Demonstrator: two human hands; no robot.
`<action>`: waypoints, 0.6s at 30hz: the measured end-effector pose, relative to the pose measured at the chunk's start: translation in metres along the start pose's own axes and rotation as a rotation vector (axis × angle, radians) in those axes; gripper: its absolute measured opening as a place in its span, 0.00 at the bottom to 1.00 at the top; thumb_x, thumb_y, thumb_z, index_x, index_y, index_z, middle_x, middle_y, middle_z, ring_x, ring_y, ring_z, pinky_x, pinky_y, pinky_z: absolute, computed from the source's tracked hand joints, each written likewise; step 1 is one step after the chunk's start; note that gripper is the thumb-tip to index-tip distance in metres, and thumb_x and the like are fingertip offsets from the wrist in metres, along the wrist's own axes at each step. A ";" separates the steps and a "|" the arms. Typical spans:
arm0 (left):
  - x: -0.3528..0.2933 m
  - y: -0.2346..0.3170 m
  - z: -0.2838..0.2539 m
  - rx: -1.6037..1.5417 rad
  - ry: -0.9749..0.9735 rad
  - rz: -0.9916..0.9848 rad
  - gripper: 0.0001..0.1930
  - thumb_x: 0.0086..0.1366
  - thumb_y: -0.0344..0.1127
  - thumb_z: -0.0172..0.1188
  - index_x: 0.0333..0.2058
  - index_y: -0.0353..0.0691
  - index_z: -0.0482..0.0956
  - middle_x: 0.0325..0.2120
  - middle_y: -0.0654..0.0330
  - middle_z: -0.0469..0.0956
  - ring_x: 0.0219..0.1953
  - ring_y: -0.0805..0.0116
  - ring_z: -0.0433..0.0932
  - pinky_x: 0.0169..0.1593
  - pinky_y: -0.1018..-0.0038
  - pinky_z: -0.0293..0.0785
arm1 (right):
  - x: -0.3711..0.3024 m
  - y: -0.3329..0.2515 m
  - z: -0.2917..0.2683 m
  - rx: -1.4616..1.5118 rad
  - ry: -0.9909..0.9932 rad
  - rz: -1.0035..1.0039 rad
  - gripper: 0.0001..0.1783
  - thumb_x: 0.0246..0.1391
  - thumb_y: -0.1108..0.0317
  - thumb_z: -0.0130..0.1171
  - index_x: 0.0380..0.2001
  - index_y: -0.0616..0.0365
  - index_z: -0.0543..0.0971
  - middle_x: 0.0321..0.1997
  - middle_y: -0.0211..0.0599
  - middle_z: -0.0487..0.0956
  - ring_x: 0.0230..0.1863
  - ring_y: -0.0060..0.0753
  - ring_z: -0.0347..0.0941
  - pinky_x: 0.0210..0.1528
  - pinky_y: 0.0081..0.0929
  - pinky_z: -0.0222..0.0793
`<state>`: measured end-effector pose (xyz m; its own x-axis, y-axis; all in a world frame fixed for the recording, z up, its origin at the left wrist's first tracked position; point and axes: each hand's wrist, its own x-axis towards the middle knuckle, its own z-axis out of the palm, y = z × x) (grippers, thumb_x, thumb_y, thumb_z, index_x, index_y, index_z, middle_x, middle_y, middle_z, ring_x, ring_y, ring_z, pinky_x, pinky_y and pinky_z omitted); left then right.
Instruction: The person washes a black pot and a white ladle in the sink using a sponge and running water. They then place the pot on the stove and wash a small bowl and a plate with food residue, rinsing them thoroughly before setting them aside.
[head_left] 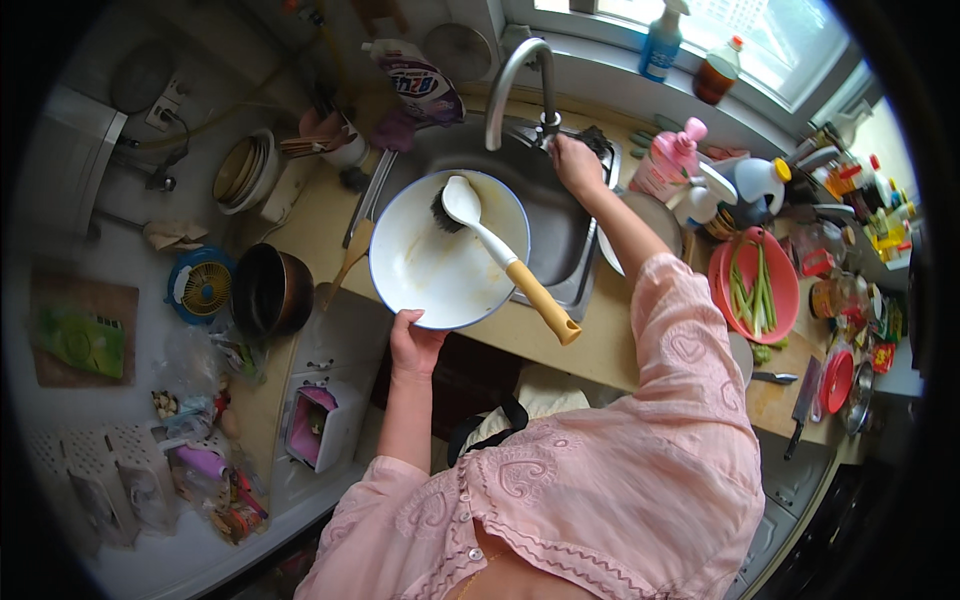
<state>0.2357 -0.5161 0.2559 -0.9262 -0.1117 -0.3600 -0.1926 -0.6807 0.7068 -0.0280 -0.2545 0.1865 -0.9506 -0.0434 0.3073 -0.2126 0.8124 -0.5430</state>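
My left hand grips the near rim of a white basin with a blue edge, thumb over the rim. Brownish stains mark its inside. Across the basin lies a dish brush with a white head, dark bristles and a yellow handle end that sticks out over the rim to the right. The basin is held over the near left part of the steel sink and hides much of it. At the base of the curved faucet, my right hand is closed around its handle; no water shows from the spout.
Right of the sink stand a pink bottle, a red basin with green stalks, and a cleaver near the counter edge. On the left are a dark pot, a wooden spatula, a blue fan and stacked bowls.
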 end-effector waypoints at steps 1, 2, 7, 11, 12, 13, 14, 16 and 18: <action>0.008 0.003 0.000 0.006 0.017 0.002 0.36 0.47 0.36 0.50 0.58 0.37 0.55 0.53 0.52 0.63 0.56 0.53 0.63 0.58 0.55 0.61 | 0.019 0.002 0.013 -0.012 -0.019 -0.009 0.14 0.55 0.58 0.49 0.34 0.57 0.73 0.29 0.49 0.77 0.32 0.55 0.73 0.32 0.48 0.69; 0.014 0.005 0.001 -0.003 0.029 -0.006 0.36 0.47 0.36 0.50 0.58 0.37 0.55 0.53 0.52 0.63 0.56 0.53 0.63 0.58 0.56 0.60 | 0.033 0.004 0.022 -0.033 -0.041 -0.018 0.14 0.54 0.57 0.50 0.36 0.56 0.73 0.31 0.47 0.77 0.34 0.55 0.74 0.33 0.48 0.69; 0.044 0.013 0.013 -0.063 0.022 -0.028 0.36 0.46 0.35 0.50 0.58 0.38 0.55 0.53 0.54 0.63 0.56 0.55 0.63 0.59 0.57 0.59 | 0.077 0.014 0.056 -0.206 -0.341 0.023 0.15 0.49 0.57 0.57 0.30 0.59 0.76 0.32 0.47 0.78 0.35 0.53 0.75 0.35 0.44 0.72; 0.059 0.021 0.019 -0.084 0.020 -0.038 0.36 0.46 0.35 0.50 0.58 0.39 0.56 0.53 0.55 0.64 0.56 0.55 0.63 0.58 0.57 0.60 | 0.074 0.009 0.064 -0.237 -0.335 -0.011 0.09 0.48 0.67 0.51 0.26 0.61 0.77 0.30 0.49 0.78 0.34 0.53 0.75 0.34 0.44 0.72; 0.062 0.022 0.018 -0.088 0.016 -0.043 0.36 0.46 0.35 0.50 0.58 0.39 0.56 0.53 0.55 0.64 0.56 0.55 0.63 0.58 0.57 0.60 | 0.072 0.009 0.066 -0.244 -0.346 -0.034 0.08 0.48 0.69 0.50 0.25 0.61 0.77 0.30 0.49 0.78 0.34 0.53 0.76 0.34 0.45 0.72; 0.066 0.024 0.018 -0.102 0.019 -0.065 0.36 0.46 0.35 0.49 0.58 0.39 0.55 0.53 0.55 0.64 0.56 0.56 0.64 0.57 0.57 0.61 | 0.070 0.009 0.066 -0.155 -0.294 0.006 0.09 0.47 0.72 0.47 0.24 0.61 0.77 0.29 0.50 0.78 0.33 0.53 0.76 0.34 0.44 0.72; 0.069 0.025 0.020 -0.096 0.012 -0.067 0.35 0.47 0.35 0.50 0.57 0.38 0.57 0.52 0.55 0.65 0.53 0.57 0.66 0.54 0.59 0.65 | 0.068 0.009 0.066 -0.177 -0.292 -0.012 0.09 0.47 0.72 0.47 0.23 0.61 0.77 0.28 0.50 0.77 0.33 0.52 0.76 0.33 0.44 0.72; 0.073 0.031 0.026 -0.077 -0.003 -0.071 0.32 0.48 0.36 0.50 0.56 0.38 0.59 0.49 0.55 0.68 0.49 0.59 0.71 0.48 0.63 0.72 | 0.060 0.002 0.062 -0.216 -0.289 -0.046 0.09 0.47 0.71 0.47 0.21 0.60 0.76 0.26 0.50 0.77 0.31 0.51 0.76 0.33 0.44 0.73; 0.075 0.037 0.028 -0.039 -0.017 -0.076 0.32 0.49 0.36 0.50 0.55 0.38 0.59 0.48 0.55 0.69 0.48 0.59 0.71 0.47 0.63 0.72 | 0.050 -0.002 0.061 -0.318 -0.266 -0.132 0.10 0.48 0.71 0.47 0.20 0.59 0.77 0.25 0.49 0.77 0.30 0.49 0.77 0.32 0.43 0.73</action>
<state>0.1503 -0.5293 0.2717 -0.9148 -0.0468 -0.4012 -0.2501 -0.7144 0.6535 -0.0886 -0.2938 0.1551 -0.9541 -0.2730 0.1231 -0.2952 0.9268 -0.2323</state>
